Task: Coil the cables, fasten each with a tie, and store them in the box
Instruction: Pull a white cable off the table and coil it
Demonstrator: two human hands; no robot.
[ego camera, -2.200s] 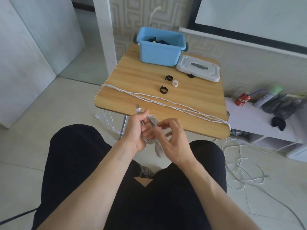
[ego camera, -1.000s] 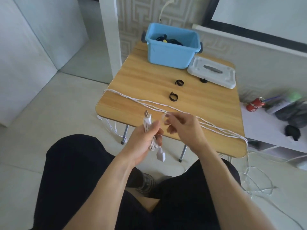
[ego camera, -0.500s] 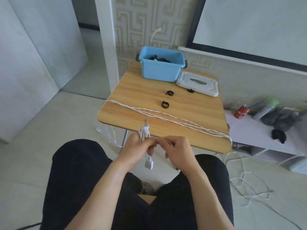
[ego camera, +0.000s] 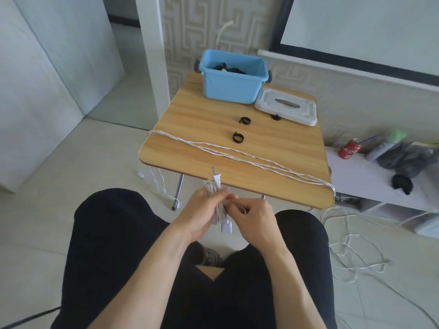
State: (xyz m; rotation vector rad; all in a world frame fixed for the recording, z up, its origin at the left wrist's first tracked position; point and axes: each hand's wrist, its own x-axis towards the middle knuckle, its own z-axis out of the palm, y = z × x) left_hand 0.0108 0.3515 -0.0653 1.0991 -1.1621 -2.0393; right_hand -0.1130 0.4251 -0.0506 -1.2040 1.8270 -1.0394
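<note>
Gripping the coil [ego camera: 218, 207] in your left hand [ego camera: 202, 216], right hand [ego camera: 253, 218] pinching it, just off the table [ego camera: 273, 186] edge.

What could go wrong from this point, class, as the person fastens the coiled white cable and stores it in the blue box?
1. The white tie is not visibly closed; if the left hand loosens, the coiled cable may spring apart.
2. The right hand hides the tie, so it might miss some loops.
3. Long white cables cross the table and trail onto the floor; reaching for the blue box could snag them.
</note>
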